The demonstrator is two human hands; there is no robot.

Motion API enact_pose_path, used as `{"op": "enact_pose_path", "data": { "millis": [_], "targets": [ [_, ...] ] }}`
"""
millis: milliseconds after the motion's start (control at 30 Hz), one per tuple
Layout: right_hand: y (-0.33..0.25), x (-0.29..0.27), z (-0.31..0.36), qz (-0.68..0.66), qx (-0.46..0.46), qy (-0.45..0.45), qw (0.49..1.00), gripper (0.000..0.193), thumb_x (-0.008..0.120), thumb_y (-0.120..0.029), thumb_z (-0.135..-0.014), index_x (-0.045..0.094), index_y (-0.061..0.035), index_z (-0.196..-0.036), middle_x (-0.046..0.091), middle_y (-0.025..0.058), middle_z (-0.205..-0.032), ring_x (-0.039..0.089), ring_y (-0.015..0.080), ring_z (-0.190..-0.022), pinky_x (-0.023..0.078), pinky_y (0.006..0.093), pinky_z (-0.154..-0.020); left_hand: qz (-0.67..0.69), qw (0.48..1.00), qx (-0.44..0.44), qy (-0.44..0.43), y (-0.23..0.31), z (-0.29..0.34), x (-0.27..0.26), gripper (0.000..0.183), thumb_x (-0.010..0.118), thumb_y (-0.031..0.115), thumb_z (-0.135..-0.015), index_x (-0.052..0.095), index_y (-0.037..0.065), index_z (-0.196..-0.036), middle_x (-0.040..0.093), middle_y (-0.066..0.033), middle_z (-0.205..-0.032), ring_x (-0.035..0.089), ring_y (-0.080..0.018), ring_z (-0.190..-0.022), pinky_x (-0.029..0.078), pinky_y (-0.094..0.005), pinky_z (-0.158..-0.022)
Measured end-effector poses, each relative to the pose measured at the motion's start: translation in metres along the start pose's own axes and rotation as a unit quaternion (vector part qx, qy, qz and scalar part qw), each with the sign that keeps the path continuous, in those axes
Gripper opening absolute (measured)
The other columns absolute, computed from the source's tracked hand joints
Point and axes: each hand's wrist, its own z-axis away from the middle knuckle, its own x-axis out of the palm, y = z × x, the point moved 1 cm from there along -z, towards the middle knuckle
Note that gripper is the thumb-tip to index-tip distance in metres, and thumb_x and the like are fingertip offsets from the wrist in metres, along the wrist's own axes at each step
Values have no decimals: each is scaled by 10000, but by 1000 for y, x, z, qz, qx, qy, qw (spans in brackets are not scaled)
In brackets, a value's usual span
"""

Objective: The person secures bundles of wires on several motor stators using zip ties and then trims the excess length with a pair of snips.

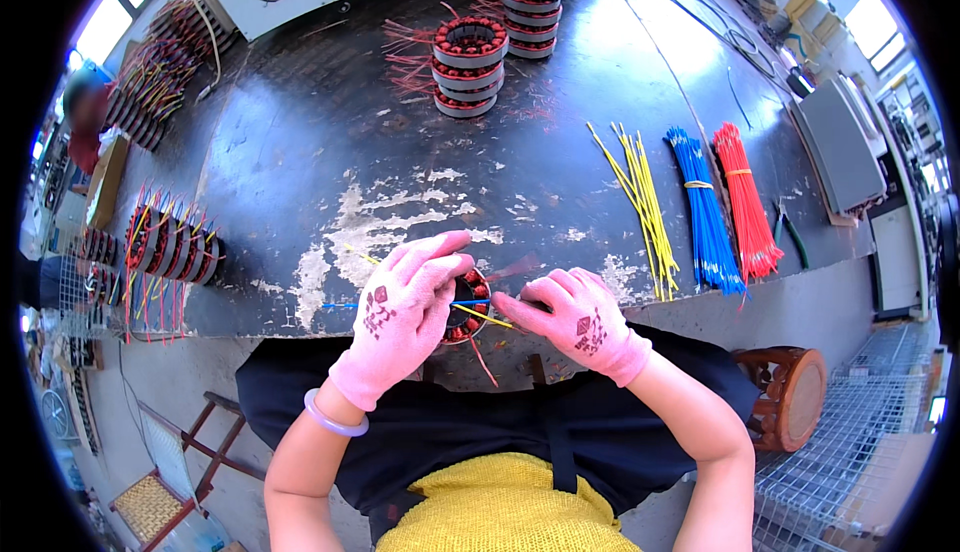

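Note:
At the table's front edge lies a motor stator (462,333), a ring wound with red wire, partly hidden under my gloved left hand (400,307). That hand curls over the ring's left side, its thumb out of sight. A blue wire (474,302) and a yellow wire (486,318) cross the ring and stick out left beyond the hand. My gloved right hand (575,320) is closed just right of the ring, thumb and fingertips pinched at the blue wire's end. A thin reddish lead (485,364) hangs from the ring toward my lap.
Bundles of yellow (648,217), blue (705,217) and red wires (745,207) lie right, beside green-handled pliers (793,235). Stacked stators stand behind (468,72) and farther back (535,7). Another row of stators (172,245) lies left. A wooden stool (790,399) stands right of my lap.

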Motion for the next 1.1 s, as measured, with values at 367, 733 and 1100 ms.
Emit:
{"op": "enact_pose_path", "data": {
  "millis": [367, 733, 1100],
  "targets": [
    [29, -40, 29, -101, 151, 152, 971, 370, 782, -148, -849, 699, -138, -1210, 672, 81, -1046, 675, 289, -894, 554, 403, -777, -101, 994, 24, -26, -4, 2, 39, 324, 638, 21, -918, 655, 63, -1239, 656, -124, -1283, 573, -375, -1239, 423, -490, -1109],
    [121, -82, 254, -397, 627, 212, 636, 473, 642, -485, -1010, 698, -18, -1054, 695, -3, -851, 637, 99, -750, 516, 275, -699, -82, 995, 14, -57, 0, 1, 42, 359, 605, -5, -925, 639, 49, -1278, 639, -126, -1303, 540, -368, -1281, 388, -491, -1138],
    [26, -171, 154, -138, 597, 300, 731, 116, 743, -129, -940, 742, -33, -1005, 651, -19, -751, 586, 58, -662, 450, 239, -586, -150, 983, 105, 35, 23, -3, 33, 469, 672, 66, -913, 557, 21, -1365, 600, -161, -1382, 534, -393, -1311, 370, -551, -1159]
  ]
}}
